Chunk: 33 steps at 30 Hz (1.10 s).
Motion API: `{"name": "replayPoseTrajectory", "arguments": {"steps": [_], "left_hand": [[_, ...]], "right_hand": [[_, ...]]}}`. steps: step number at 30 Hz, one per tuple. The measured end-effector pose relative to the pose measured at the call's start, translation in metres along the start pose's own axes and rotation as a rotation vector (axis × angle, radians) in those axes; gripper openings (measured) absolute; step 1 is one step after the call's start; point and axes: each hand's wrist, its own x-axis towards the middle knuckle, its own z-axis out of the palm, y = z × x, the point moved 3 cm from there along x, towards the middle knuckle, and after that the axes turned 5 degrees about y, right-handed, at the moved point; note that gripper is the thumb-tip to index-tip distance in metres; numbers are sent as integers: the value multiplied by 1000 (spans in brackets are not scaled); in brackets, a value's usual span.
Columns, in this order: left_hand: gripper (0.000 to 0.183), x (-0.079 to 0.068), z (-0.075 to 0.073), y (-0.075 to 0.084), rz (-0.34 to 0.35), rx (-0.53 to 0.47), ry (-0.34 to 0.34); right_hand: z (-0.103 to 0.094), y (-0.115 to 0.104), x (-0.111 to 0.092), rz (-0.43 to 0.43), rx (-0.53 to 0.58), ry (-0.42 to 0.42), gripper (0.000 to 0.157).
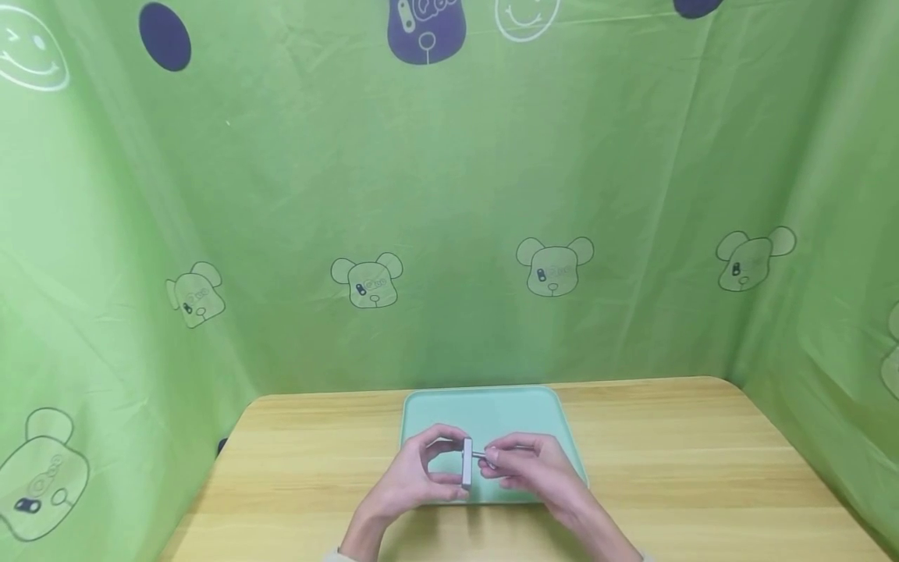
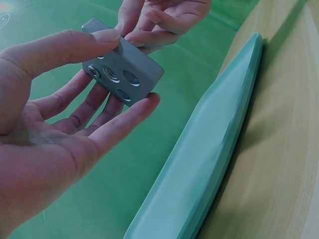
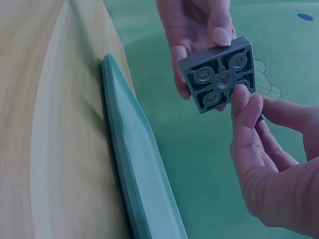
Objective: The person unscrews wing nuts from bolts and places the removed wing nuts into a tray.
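Observation:
A square grey metal block (image 1: 467,466) with several round holes is held upright above the tray by my left hand (image 1: 414,478). In the left wrist view, the thumb presses one edge of the block (image 2: 144,60) and fingers support the opposite edge. Its recessed face (image 3: 223,80) shows in the right wrist view. My right hand (image 1: 539,468) pinches a thin, screw-like metal rod (image 1: 478,454) that points at this face. Fingertips hide most of the rod, and I cannot tell how far it sits in a hole.
Under both hands lies a mint-green tray (image 1: 492,402) with a raised rim, on a light wooden table (image 1: 674,460). Green cloth (image 1: 449,179) printed with bear heads and smiley faces hangs behind the table and on both sides.

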Motion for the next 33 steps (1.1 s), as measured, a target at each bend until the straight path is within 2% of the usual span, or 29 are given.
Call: {"name": "replayPoseTrajectory", "arguments": {"steps": [4,9,13,15,17,19,23,28,31,33], "left_hand": [[68,0,0,0,-7,-8,7],[69,-1,-1,0,-25,-44,15],[68,0,-2,0,-30,-68,18],[68,0,-3,0,-28,-78,17],[67,0,-4,1,-30,-91,14],[67,-1,-4,1,-31,-101,10],[67,-1,-5,2,-31,-109,5],[67,0,-7,1,-28,-121,0],[66,-1,-8,0,-19,-147,-9],[65,-1,-9,0,-9,-161,-18]], "right_hand": [[2,-4,-1,-73,-61,23,30],[5,-9,-3,-221,-130,39,26],[7,-12,-4,-304,-170,75,23],[8,-12,-4,-371,-205,96,19],[8,-13,-5,-481,-267,111,14],[9,-14,-6,-641,-337,117,14],[10,-16,-7,-950,-441,115,24],[10,-16,-5,-1182,-507,127,28],[13,-16,-6,-1353,-587,155,13],[15,-16,-8,-1458,-637,175,11]]}}
